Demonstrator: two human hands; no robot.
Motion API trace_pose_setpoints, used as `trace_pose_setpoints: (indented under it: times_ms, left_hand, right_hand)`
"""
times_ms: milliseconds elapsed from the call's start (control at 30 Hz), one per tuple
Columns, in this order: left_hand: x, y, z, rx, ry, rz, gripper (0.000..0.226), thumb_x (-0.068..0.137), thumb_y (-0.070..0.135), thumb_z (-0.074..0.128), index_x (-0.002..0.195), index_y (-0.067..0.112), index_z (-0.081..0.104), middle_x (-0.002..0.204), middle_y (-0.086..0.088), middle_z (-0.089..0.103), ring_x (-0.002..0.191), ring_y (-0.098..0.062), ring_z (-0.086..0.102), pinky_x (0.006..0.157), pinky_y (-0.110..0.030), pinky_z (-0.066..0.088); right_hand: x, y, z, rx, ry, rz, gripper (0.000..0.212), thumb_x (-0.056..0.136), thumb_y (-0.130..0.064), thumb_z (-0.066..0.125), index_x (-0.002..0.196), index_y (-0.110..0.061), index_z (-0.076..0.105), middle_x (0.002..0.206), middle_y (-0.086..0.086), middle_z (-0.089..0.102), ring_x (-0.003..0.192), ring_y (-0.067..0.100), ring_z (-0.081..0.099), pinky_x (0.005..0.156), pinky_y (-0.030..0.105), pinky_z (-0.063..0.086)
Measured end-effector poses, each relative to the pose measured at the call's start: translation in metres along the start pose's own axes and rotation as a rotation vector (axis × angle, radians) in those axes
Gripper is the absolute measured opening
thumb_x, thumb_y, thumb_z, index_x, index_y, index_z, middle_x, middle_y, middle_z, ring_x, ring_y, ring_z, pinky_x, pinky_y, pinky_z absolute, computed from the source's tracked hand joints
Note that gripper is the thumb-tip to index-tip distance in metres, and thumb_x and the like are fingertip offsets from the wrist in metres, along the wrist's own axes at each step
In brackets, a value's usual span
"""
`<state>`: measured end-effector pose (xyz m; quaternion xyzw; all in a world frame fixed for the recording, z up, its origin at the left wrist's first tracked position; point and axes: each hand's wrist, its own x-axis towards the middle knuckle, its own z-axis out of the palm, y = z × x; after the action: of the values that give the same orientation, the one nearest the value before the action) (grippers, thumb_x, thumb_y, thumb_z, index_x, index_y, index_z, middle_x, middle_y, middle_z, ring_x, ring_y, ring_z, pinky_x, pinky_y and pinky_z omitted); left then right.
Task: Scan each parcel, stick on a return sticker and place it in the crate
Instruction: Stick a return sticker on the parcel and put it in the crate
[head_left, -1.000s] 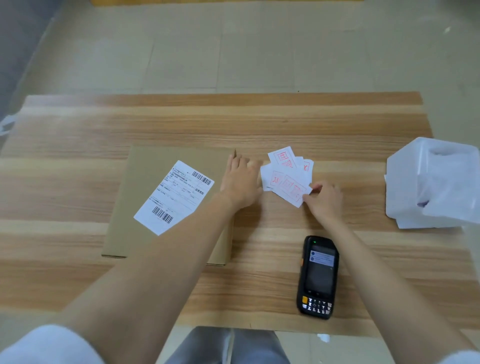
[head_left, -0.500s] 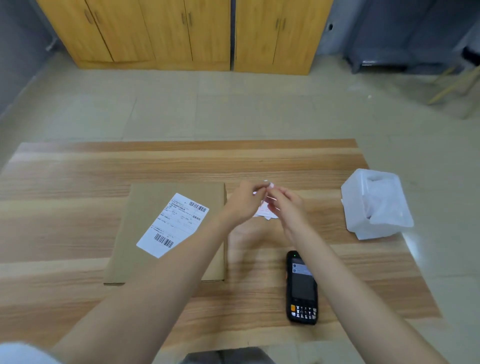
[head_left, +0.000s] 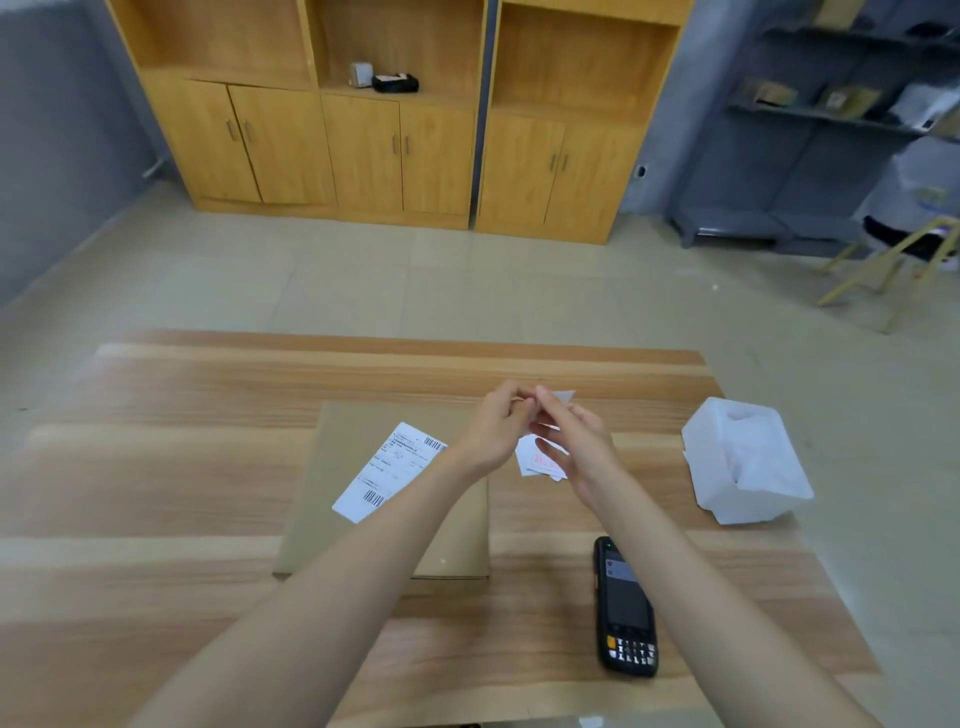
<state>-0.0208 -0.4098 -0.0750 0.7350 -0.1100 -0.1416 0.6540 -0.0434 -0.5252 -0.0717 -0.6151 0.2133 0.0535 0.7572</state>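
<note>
Near edge, right of centre: black handheld scanner (head_left: 626, 608) flat on the desk (head_left: 156, 467), keypad toward the near edge, screen facing up. No hand on it.

Left of the scanner, mid-desk: flat brown cardboard parcel (head_left: 317, 525) lying face up. White shipping label (head_left: 389, 470) stuck on it at a slant, barcodes at both ends. The left forearm crosses above the parcel's right part.

Just past the parcel's right edge, both hands are raised off the desk and meet. Left hand (head_left: 496, 431) and right hand (head_left: 582, 452) have their fingers drawn together at the tips, pinching one small white sticker (head_left: 561, 397) between them. The right hand's lower fingers hang loosely spread. I cannot tell whether the backing is coming away.

Under the hands: a small loose pile of stickers (head_left: 535, 460) on the desk, white with red print, partly hidden by the right hand.

Far right of the desk: white plastic container (head_left: 743, 462), well apart from the parcel.

Beyond the desk: tiled floor, then yellow wood cabinets (head_left: 395, 150) along the far wall with a small black device (head_left: 395, 83) in an open shelf. Grey shelving rack (head_left: 831, 119) at far right.
</note>
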Motion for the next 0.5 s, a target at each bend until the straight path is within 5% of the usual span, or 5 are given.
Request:
trace_pose_setpoints:
  times_ms: [100,267,500]
  left_hand:
    - [-0.008,0.001,-0.007,-0.021,0.016,-0.01,0.014,0.1,0.009,0.038,0.102,0.008,0.052,0.091,-0.006,0.063,0.084,-0.013,0.06,0.07,-0.009,0.048]
    - [-0.015,0.0,-0.017,-0.013,0.028,-0.046,0.015,0.099,0.013,0.04,0.092,0.015,0.053,0.112,-0.025,0.063,0.095,-0.025,0.059,0.097,-0.045,0.046]
    - [-0.021,-0.001,-0.02,0.039,0.016,-0.015,0.013,0.098,0.01,0.042,0.092,0.013,0.053,0.09,-0.009,0.064,0.081,-0.014,0.059,0.086,-0.035,0.048]
  right_hand:
    - [-0.005,0.002,0.007,-0.001,-0.019,-0.005,0.014,0.087,-0.028,0.065,0.084,-0.014,0.065,0.085,0.0,0.067,0.086,0.014,0.065,0.082,0.024,0.049]
    - [-0.013,0.005,0.014,0.014,-0.082,-0.03,0.008,0.088,-0.023,0.064,0.088,-0.017,0.069,0.084,-0.004,0.067,0.085,0.012,0.062,0.075,0.02,0.046]
    - [-0.016,0.007,0.015,-0.028,-0.011,-0.056,0.008,0.086,-0.021,0.066,0.088,-0.015,0.07,0.085,0.001,0.067,0.084,0.012,0.063,0.075,0.02,0.048]
